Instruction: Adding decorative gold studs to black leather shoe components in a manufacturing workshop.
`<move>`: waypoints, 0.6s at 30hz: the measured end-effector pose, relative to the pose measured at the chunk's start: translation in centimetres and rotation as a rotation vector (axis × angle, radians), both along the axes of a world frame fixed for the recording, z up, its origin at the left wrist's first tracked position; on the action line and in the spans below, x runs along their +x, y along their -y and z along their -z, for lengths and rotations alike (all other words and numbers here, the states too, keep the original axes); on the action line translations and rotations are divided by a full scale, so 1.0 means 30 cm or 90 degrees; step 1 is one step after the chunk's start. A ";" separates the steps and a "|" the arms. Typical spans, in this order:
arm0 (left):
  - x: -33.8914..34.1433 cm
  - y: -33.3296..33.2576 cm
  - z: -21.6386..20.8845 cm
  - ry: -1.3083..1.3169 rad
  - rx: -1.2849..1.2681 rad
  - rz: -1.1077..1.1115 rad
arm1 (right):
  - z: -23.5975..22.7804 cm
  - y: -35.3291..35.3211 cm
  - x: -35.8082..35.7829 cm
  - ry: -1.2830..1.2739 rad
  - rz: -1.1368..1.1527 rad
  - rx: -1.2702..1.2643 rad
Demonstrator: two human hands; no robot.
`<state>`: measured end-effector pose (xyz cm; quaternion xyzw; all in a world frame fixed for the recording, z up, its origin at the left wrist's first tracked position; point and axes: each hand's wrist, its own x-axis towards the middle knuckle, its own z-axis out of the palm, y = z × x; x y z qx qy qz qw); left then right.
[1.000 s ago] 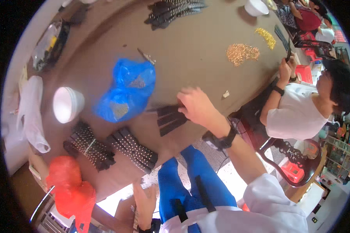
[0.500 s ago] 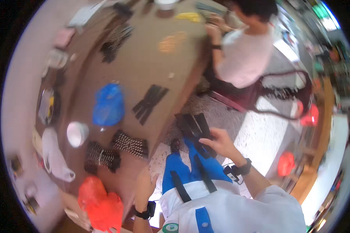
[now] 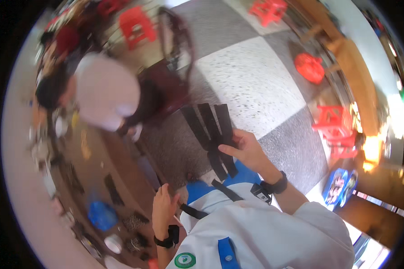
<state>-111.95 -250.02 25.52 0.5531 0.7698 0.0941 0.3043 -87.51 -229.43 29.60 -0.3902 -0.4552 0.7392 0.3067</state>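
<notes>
My right hand (image 3: pixel 244 152) grips a bundle of flat black strips (image 3: pixel 213 127), thumb across the top. The strips fan apart toward the far end and hang over the floor in front of my blue trousers. Beside the near table edge, my left hand (image 3: pixel 164 206) is empty, with its fingers stretched out and thumb apart. On the brown table (image 3: pixel 96 161) to the left lie more black strips (image 3: pixel 113 188) and a black bundle with pale dots (image 3: pixel 134 220). A blue plastic bag (image 3: pixel 102 216) and a white bowl (image 3: pixel 113 243) stand close to them.
A person in a white shirt (image 3: pixel 105 92) sits at the table's far end on a dark red chair (image 3: pixel 166 92). Red stools (image 3: pixel 137 28) stand beyond. Right of the checkered floor (image 3: pixel 251 83) are a red bag (image 3: pixel 309 68), another red stool (image 3: pixel 334 121) and a wooden bench (image 3: pixel 357 85).
My view has swung right, so the table and the other person now appear farther left. The strips stay in my right hand and are held over the floor. My left hand remains empty.
</notes>
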 end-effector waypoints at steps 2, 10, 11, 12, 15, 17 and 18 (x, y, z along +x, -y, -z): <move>0.095 -0.159 0.034 -0.002 0.002 0.072 | 0.015 -0.052 0.195 0.004 0.070 0.003; 0.488 -0.805 0.159 0.116 -0.034 0.151 | 0.017 -0.327 0.871 0.230 0.269 0.130; 0.494 -0.877 0.235 0.145 -0.075 0.113 | 0.034 -0.383 0.929 0.276 0.291 0.154; 0.459 -0.888 0.336 0.154 -0.115 0.108 | 0.049 -0.396 0.946 0.208 0.358 0.158; 0.418 -0.965 0.530 -0.024 -0.307 0.200 | 0.089 -0.543 1.105 0.237 0.411 0.157; 0.240 -0.900 0.736 -0.033 -0.317 0.207 | 0.101 -0.675 1.120 0.208 0.408 0.160; 0.251 -0.928 0.773 -0.002 -0.371 0.183 | 0.125 -0.729 1.146 0.185 0.438 0.140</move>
